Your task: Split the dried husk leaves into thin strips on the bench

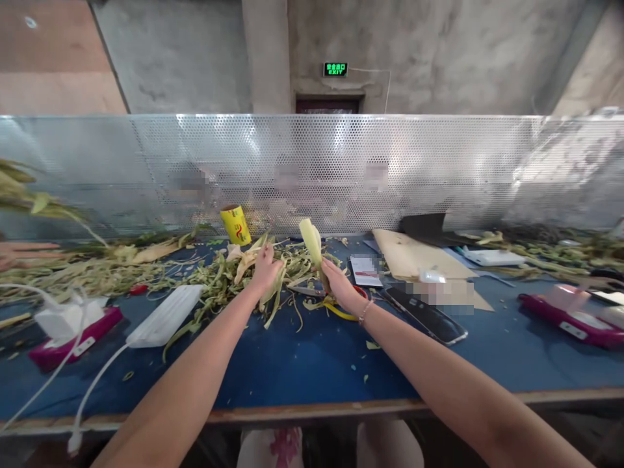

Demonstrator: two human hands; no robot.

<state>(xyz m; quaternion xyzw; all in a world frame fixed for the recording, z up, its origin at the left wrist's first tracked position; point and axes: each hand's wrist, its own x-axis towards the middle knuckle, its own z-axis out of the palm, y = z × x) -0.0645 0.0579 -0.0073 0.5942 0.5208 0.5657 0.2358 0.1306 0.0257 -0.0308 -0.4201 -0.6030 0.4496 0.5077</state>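
Note:
My right hand (336, 281) is closed around a pale yellow-green leafy piece (311, 242), which stands upright above the blue tabletop (302, 364). To its left, my left hand (266, 268) is over a heap of dried green leaves (219, 279). Its fingers are bent together at the leaves, and what they hold, if anything, is too small to make out. Scissors (307, 291) and a yellow ring-shaped item (338, 312) lie beside my right hand.
A yellow roll (236, 225) stands behind the heap. Right of my hands are a phone (424, 313) and cardboard (419, 255). Left are a white cabled device (168, 316) and a magenta power strip (90, 338). Another person's hand (24, 255) is at far left; a perforated metal screen (316, 149) stands behind.

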